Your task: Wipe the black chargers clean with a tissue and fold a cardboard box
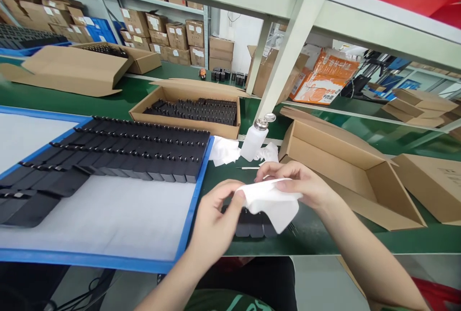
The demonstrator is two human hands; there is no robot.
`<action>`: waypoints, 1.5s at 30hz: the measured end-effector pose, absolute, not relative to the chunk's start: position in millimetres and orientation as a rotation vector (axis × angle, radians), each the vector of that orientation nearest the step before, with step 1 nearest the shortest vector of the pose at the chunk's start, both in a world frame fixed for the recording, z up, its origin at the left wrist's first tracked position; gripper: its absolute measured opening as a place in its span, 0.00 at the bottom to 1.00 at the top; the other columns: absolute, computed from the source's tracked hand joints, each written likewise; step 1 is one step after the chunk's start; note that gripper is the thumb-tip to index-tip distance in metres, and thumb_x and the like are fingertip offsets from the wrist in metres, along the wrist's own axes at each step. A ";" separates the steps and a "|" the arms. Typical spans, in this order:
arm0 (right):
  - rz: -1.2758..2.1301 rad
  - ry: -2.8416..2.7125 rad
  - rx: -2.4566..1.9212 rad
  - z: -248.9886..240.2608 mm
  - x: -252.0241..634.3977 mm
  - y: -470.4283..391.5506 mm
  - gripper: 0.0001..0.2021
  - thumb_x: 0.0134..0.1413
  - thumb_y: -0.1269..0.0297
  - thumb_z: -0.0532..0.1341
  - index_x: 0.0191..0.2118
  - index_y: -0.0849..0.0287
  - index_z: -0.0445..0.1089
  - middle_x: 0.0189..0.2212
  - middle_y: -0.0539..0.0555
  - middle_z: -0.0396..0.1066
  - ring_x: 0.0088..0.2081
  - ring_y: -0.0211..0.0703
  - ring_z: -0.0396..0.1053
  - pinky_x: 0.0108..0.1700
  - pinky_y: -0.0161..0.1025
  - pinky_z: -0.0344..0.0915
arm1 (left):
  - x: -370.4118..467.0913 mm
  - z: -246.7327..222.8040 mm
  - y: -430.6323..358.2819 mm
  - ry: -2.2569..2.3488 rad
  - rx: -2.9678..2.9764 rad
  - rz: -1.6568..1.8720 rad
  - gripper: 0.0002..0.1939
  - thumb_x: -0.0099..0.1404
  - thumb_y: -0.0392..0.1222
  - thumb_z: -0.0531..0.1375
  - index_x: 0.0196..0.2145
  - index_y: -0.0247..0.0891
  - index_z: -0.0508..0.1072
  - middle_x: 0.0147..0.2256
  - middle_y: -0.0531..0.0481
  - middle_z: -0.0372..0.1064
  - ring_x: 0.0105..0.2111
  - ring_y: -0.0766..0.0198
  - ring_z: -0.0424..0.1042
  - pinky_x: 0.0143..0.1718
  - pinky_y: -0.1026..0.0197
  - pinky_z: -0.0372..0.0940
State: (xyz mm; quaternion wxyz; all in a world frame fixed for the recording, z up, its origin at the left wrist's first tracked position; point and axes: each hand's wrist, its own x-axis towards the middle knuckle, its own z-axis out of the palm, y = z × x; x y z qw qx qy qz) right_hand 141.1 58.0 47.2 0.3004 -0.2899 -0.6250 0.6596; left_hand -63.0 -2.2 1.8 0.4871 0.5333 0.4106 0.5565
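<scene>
A white wiping cloth (272, 200) is stretched between my two hands over the front of the green bench. My left hand (216, 217) pinches its left end between thumb and fingers. At the far edge, my right hand (298, 184) grips the cloth, with its thumb on top. Beneath hang-down folds of the cloth, several small black blocks (256, 229) stand in a group on the bench, partly covered from view. Just beyond my hands is a white dispenser bottle (254, 140) with a metal top, its lid tipped up. Crumpled white wipes (225, 150) lie beside it.
On the left, a blue-rimmed tray (118, 224) bears rows of black blocks (144, 150). A cardboard box (187, 128) behind holds more of them. To the right stands an open cardboard box (345, 167). A metal shelf post (298, 37) rises behind the bottle.
</scene>
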 end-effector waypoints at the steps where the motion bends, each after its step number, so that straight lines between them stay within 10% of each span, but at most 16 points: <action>1: 1.761 -1.628 -0.693 43.6 141.4 54.4 0.11 0.52 0.59 0.69 0.25 0.60 0.78 0.41 0.56 0.73 0.39 0.41 0.72 0.42 0.37 0.68 | -65.4 3.0 -2.4 0.915 1.078 1.291 0.11 0.66 0.48 0.63 0.32 0.38 0.79 0.32 0.48 0.74 0.33 0.64 0.71 0.34 0.64 0.66; 13: 1.450 -1.617 -0.398 17.2 113.9 16.0 0.08 0.51 0.62 0.72 0.39 0.47 0.81 0.52 0.53 0.75 0.62 0.51 0.66 0.66 0.53 0.60 | -50.4 9.0 -27.5 0.514 0.370 1.082 0.19 0.50 0.50 0.75 0.36 0.37 0.81 0.31 0.51 0.72 0.30 0.69 0.66 0.32 0.69 0.63; 19: 1.016 -1.657 -0.761 16.4 116.9 16.7 0.15 0.56 0.47 0.66 0.39 0.52 0.77 0.36 0.55 0.80 0.39 0.52 0.79 0.36 0.45 0.77 | -52.6 -5.0 -37.0 0.784 0.740 1.109 0.16 0.62 0.55 0.67 0.42 0.44 0.76 0.36 0.52 0.70 0.36 0.65 0.66 0.40 0.66 0.61; 22: 0.688 -1.670 -0.954 38.1 137.6 54.6 0.08 0.57 0.55 0.66 0.37 0.53 0.75 0.32 0.52 0.78 0.30 0.44 0.75 0.29 0.40 0.72 | -67.3 -14.4 -49.0 0.972 0.925 1.275 0.18 0.66 0.59 0.62 0.45 0.46 0.73 0.34 0.51 0.68 0.36 0.64 0.66 0.40 0.64 0.61; 29: 0.166 -1.916 -1.120 53.1 142.7 174.4 0.09 0.51 0.71 0.58 0.29 0.54 0.75 0.37 0.54 0.77 0.43 0.54 0.73 0.50 0.54 0.70 | -97.9 -24.5 -59.1 1.298 0.988 1.668 0.12 0.69 0.55 0.58 0.44 0.47 0.71 0.47 0.49 0.65 0.39 0.62 0.68 0.42 0.62 0.64; 45: -0.252 -2.208 -1.343 27.3 138.4 181.6 0.16 0.57 0.80 0.50 0.37 0.57 0.73 0.48 0.59 0.69 0.51 0.53 0.66 0.55 0.53 0.62 | -140.3 -71.3 -51.2 1.403 1.429 1.399 0.06 0.72 0.39 0.57 0.45 0.45 0.73 0.46 0.49 0.65 0.48 0.63 0.68 0.50 0.65 0.66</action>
